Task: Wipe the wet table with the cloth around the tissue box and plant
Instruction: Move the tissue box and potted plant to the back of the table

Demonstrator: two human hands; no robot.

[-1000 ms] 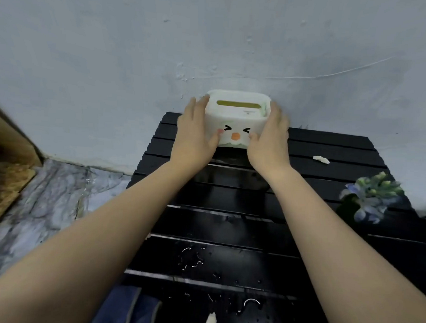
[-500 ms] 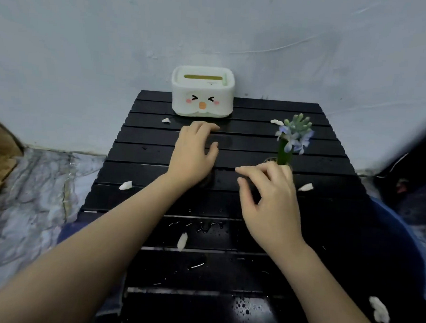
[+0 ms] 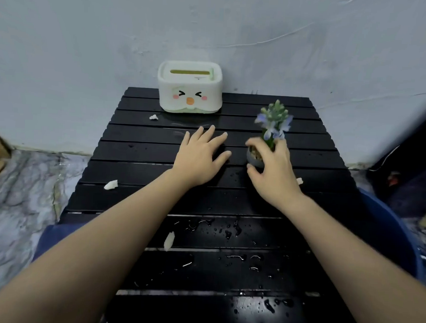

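A white tissue box (image 3: 189, 87) with a cartoon face stands at the far edge of the black slatted table (image 3: 306, 146), against the wall. A small potted plant (image 3: 273, 125) with purple flowers stands right of centre. My right hand (image 3: 273, 169) is closed around its grey pot. My left hand (image 3: 199, 158) lies flat on the slats with fingers spread, just left of the pot. Water drops (image 3: 228, 231) cover the near slats. A dark blue cloth (image 3: 52, 237) shows at the table's near left edge, partly hidden by my left arm.
Small white scraps lie on the table: one (image 3: 153, 117) by the tissue box, one (image 3: 110, 184) at the left, one (image 3: 169, 240) near the front. A blue tub rim (image 3: 391, 232) is right of the table. Marbled floor (image 3: 15, 200) lies to the left.
Both hands let go of the tissue box and drew back from it. My right hand then reached the plant and closed on its pot; my left hand stayed flat on the table.
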